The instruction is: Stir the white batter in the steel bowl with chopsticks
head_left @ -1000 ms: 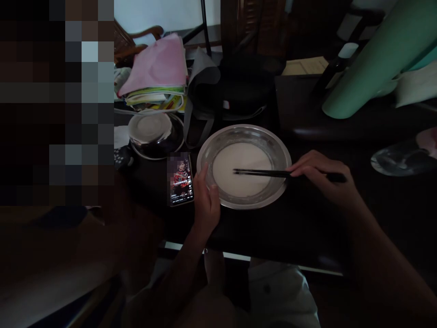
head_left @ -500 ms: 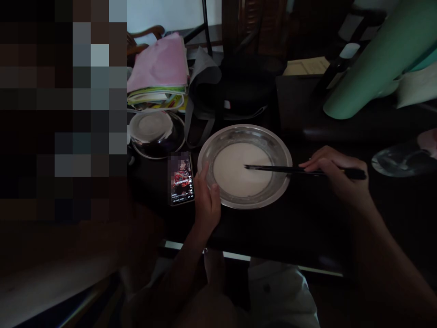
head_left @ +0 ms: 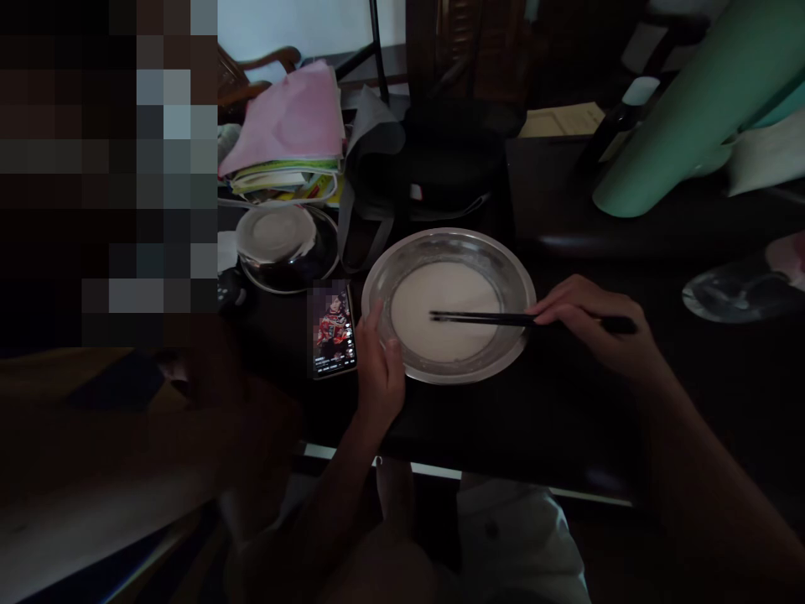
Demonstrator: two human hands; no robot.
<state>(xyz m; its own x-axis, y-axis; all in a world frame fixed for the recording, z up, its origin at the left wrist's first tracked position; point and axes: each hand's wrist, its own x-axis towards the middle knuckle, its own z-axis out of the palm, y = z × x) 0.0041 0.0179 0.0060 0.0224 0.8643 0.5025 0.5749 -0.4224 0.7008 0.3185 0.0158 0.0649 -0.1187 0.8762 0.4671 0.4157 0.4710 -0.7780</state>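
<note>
A wide steel basin point(head_left: 503, 273) holding pale white batter point(head_left: 440, 298) sits on the dark table point(head_left: 553, 403) in front of me. My right hand point(head_left: 597, 323) is closed on a pair of dark chopsticks point(head_left: 478, 318), whose tips lie in the batter near its middle. At the basin's near left rim, my left hand point(head_left: 379, 373) grips the edge with thumb and fingers.
A lit phone point(head_left: 333, 330) lies just left of the basin. A smaller steel bowl point(head_left: 284, 247) stands behind it, with a pile of pink cloth and papers point(head_left: 289, 134) beyond. A green cylinder point(head_left: 685, 117) and a dark bag point(head_left: 433, 164) stand at the back. Another person is at the left.
The chopsticks drew back to the right half a second ago, then pushed left again, so the tips are back near the batter's middle. My left hand stayed on the rim.
</note>
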